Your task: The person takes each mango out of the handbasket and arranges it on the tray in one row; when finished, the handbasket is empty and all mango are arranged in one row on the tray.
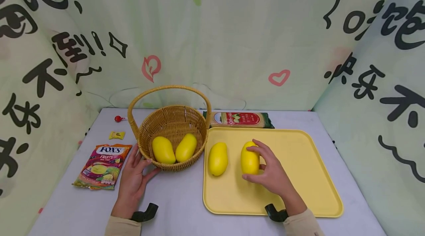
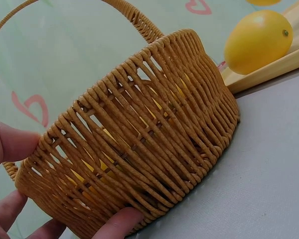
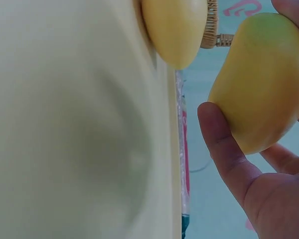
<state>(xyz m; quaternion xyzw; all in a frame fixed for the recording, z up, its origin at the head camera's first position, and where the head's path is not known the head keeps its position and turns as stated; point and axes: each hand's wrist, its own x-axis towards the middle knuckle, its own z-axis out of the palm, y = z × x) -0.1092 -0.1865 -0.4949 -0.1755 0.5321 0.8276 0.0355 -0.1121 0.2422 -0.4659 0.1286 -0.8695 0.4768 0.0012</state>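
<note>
My right hand (image 1: 270, 169) holds a yellow mango (image 1: 249, 160) between thumb and fingers, lifted over the yellow tray (image 1: 299, 191). A green tint shows at one end of this mango in the right wrist view. Another mango (image 1: 218, 158) lies on the tray to its left. In the wicker basket (image 1: 172, 116), two more mangoes, one on the left (image 1: 163, 150) and one on the right (image 1: 186, 147), rest side by side. My left hand (image 1: 132, 180) grips the front left of the basket, its thumb and fingers spread against the woven wall (image 2: 139, 134).
Left of the basket lie a FOX'S candy bag (image 1: 103, 166), a small yellow wrapped candy (image 1: 117, 135) and a red lollipop (image 1: 118, 119). A long pasta packet (image 1: 239, 119) lies behind the tray. Printed curtains enclose the white table (image 1: 179, 199) at the back and sides.
</note>
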